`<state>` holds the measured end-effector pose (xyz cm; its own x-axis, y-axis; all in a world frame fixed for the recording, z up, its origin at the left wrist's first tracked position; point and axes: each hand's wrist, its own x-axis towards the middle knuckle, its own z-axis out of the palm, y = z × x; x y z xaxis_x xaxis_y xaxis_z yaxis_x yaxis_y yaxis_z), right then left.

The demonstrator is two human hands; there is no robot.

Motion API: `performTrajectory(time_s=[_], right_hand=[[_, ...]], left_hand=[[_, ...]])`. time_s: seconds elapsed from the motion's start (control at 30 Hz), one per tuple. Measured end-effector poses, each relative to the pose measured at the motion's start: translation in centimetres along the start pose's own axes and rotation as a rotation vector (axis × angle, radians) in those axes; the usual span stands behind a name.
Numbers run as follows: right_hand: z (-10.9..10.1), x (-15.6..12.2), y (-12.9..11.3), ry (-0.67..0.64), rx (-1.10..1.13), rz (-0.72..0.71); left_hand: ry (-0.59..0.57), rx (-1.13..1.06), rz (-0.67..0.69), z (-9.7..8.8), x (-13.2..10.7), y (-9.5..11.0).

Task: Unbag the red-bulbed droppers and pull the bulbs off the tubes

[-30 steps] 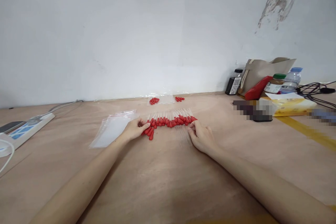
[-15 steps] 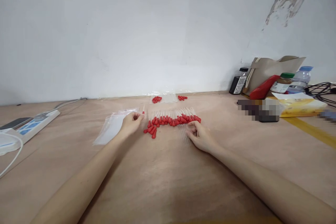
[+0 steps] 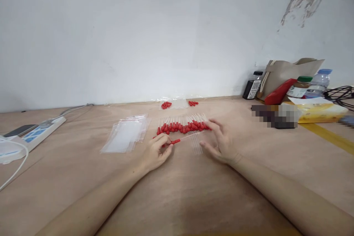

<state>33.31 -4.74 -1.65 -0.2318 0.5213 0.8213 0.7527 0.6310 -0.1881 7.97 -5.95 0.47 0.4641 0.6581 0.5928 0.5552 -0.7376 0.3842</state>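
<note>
Between the fingertips of my left hand (image 3: 159,152) is the red bulb of a dropper (image 3: 175,141). Its thin clear tube points right, towards my right hand (image 3: 221,143), whose fingers are spread apart and slightly blurred. Whether the right fingers touch the tube's end I cannot tell. Just behind both hands lies a row of red-bulbed droppers (image 3: 182,128), their tubes pointing at the wall. Several loose clear tubes (image 3: 197,145) lie between the hands. Some red bulbs beside the left fingers are mostly hidden by them.
Clear zip bags (image 3: 124,134) lie to the left. At the wall, red bulbs (image 3: 166,105) lie on clear plastic, with more bulbs (image 3: 193,103) to their right. A power strip (image 3: 44,132) sits far left; a dark bottle (image 3: 253,86), a bag (image 3: 290,72) and a tissue pack (image 3: 318,110) stand right.
My left hand has come right and nearer, and the dropper in view there now points right. My right hand has opened from a pinch at the loose tubes and shifted slightly right.
</note>
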Motion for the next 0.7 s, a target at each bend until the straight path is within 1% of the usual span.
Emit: performTrajectory(time_s=[0.1, 0.13, 0.2, 0.27, 0.33, 0.43, 0.57, 0.63, 0.7], right_hand=[[-0.4, 0.0, -0.6, -0.129, -0.062, -0.247], [-0.3, 0.0, -0.8, -0.159, -0.068, -0.301], [0.1, -0.1, -1.1, -0.187, -0.068, -0.362], [0.5, -0.2, -1.3, -0.18, -0.07, -0.371], [0.8, -0.2, -1.5, -0.172, -0.077, -0.35], [1.0, 0.0, -1.9, -0.19, -0.085, -0.331], [1.2, 0.0, -2.1, -0.21, -0.077, -0.32], [1.2, -0.1, -2.1, -0.208, -0.062, -0.316], [1.2, -0.1, -2.2, -0.212, -0.047, -0.321]], left_hand=[[-0.006, 0.037, 0.084, 0.7, -0.3, -0.7], [-0.003, 0.053, 0.109, 0.9, -0.4, -0.9], [0.007, 0.084, 0.16, 1.1, -0.6, -1.1], [0.012, 0.111, 0.209, 1.3, -0.8, -1.1], [0.011, 0.125, 0.232, 1.4, -1.0, -1.0], [0.019, 0.107, 0.22, 1.5, -1.2, -0.8], [0.063, 0.068, 0.163, 1.6, -1.0, -0.7], [0.06, 0.082, 0.169, 1.8, -0.7, -0.7], [0.031, 0.103, 0.204, 1.9, -0.5, -0.7]])
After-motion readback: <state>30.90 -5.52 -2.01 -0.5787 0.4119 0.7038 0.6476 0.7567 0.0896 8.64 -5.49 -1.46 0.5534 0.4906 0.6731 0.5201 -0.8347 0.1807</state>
